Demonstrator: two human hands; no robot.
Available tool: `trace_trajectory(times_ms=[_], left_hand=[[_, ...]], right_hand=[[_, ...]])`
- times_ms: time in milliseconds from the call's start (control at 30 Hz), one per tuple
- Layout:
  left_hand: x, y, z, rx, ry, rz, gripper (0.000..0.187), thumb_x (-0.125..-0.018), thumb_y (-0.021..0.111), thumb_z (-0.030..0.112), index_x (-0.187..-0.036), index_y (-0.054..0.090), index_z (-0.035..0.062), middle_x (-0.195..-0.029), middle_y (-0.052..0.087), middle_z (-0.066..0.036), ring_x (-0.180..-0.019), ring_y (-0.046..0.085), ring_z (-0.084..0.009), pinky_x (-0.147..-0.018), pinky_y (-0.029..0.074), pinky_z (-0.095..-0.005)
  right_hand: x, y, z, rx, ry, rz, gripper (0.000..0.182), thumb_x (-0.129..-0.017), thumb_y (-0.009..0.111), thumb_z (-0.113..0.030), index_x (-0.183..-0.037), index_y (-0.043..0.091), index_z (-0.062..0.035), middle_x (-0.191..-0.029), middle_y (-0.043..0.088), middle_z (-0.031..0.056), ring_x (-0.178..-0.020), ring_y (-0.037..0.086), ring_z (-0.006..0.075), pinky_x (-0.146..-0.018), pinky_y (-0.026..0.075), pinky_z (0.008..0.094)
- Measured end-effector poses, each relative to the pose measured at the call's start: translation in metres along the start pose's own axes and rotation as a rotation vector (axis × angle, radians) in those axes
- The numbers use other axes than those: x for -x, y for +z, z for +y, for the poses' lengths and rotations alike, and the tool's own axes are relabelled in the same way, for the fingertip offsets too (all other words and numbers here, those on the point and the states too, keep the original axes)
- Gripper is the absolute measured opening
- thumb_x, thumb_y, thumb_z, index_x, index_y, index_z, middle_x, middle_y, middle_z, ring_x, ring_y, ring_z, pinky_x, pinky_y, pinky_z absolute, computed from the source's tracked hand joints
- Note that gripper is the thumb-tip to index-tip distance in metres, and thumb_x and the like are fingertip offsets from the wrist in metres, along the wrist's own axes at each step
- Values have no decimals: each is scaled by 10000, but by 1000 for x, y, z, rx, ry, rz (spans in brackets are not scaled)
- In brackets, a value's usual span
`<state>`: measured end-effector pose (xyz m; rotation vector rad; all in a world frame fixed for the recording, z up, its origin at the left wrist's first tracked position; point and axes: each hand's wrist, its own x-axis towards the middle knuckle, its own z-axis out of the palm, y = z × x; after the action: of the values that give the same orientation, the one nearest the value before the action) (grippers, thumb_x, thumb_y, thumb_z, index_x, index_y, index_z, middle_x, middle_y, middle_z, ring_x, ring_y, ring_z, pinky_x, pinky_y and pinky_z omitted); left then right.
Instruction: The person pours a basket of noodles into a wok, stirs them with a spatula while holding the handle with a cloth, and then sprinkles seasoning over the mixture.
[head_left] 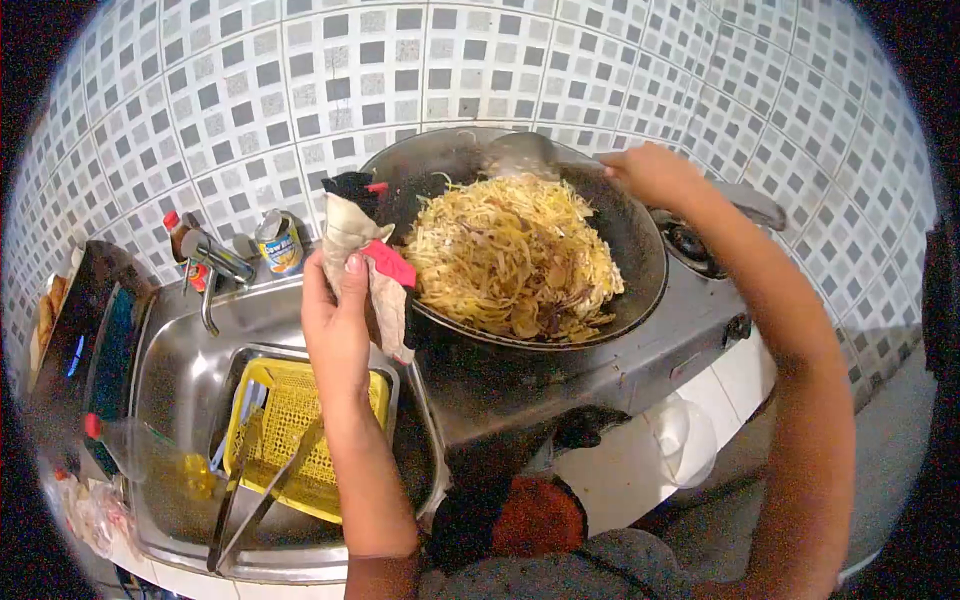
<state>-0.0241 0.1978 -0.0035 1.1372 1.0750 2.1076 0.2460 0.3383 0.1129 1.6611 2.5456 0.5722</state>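
Note:
A large dark wok point(655, 265) stands on the stove, heaped with pale yellow strands point(515, 250) streaked brown, perhaps noodles or shredded vegetables. My left hand point(338, 320) is closed around a folded beige cloth point(345, 230) with a pink patch, pressed against the wok's left edge; any wok handle under it is hidden. At the wok's far right rim, my right hand point(655, 175) grips the handle of a metal spatula point(522, 155). Its broad head is smeared by motion and lies at the back of the food.
Left is a steel sink point(165, 360) holding a yellow basket point(300, 385) and metal tongs point(265, 500). Behind it are a faucet point(215, 265), an opened can point(278, 245) and a red-capped bottle point(175, 235). A second burner point(690, 245) sits right of the wok.

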Motion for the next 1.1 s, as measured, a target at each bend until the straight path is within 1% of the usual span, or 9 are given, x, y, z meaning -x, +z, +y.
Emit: trace_trajectory(times_ms=[100,200,233,367,567,667,867,1033,1100], left_hand=[[0,-1,-3,-68,1,-36,311,-821,452,244,-1046,441,29,-972,498,-48,-885,442,-111,-797,320,-229],[-1,2,-4,-103,47,-43,312,-828,437,249,-1046,441,27,-971,500,-47,-892,439,-109,-800,318,-227],[0,1,-3,-121,10,-47,321,-833,427,248,-1069,425,30,-994,489,-53,-904,434,-114,-809,314,-232],[1,9,-5,-192,98,14,294,-838,412,235,-1026,415,9,-953,490,-76,-874,437,-132,-799,321,-249],[1,8,-4,-168,76,-18,315,-848,384,237,-1064,377,8,-1003,466,-95,-914,425,-151,-824,303,-259],[2,8,-3,-177,65,-26,324,-848,381,239,-1077,369,9,-1009,462,-95,-917,424,-152,-823,303,-259],[1,9,-5,-146,71,-19,336,-850,379,252,-1085,366,12,-1025,454,-90,-931,413,-141,-823,303,-259],[3,7,2,-86,-39,-42,401,-839,395,281,-1146,338,28,-1101,417,-69,-1003,379,-145,-872,255,-260],[3,5,3,-129,-10,-65,455,-830,403,314,-1176,329,28,-1142,397,-68,-1042,362,-156,-897,228,-264]], right_hand=[[12,-11,25,48,-66,-148,287,-805,395,-248,-1034,499,-109,-866,563,142,-813,526,306,-703,411,388],[17,-22,45,37,-88,-329,304,-804,404,-257,-1046,494,-97,-828,576,134,-684,560,263,-597,439,360],[25,-37,27,-45,68,-366,287,-806,396,-286,-962,530,-86,-684,570,115,-487,525,184,-431,422,319],[-8,-26,18,-159,143,-577,267,-814,371,-313,-772,507,-88,-507,436,27,-381,416,110,-310,326,240],[-27,-8,-27,-530,171,-561,289,-818,372,-329,-1017,495,-160,-520,422,5,-384,375,100,-313,294,213],[-7,-24,-33,-416,66,-447,319,-815,392,-322,-1094,471,-189,-541,437,12,-410,389,95,-353,332,243],[34,-24,-3,-259,-340,1,294,-798,421,-202,-1080,483,-150,-674,550,109,-586,530,223,-566,410,300],[99,-92,-35,-218,173,-407,436,-836,286,-420,-1192,361,-179,-623,542,116,-485,465,246,-539,405,360],[121,-104,-43,-214,244,-337,414,-839,309,-399,-1184,375,-179,-550,505,124,-437,442,204,-493,392,327]])
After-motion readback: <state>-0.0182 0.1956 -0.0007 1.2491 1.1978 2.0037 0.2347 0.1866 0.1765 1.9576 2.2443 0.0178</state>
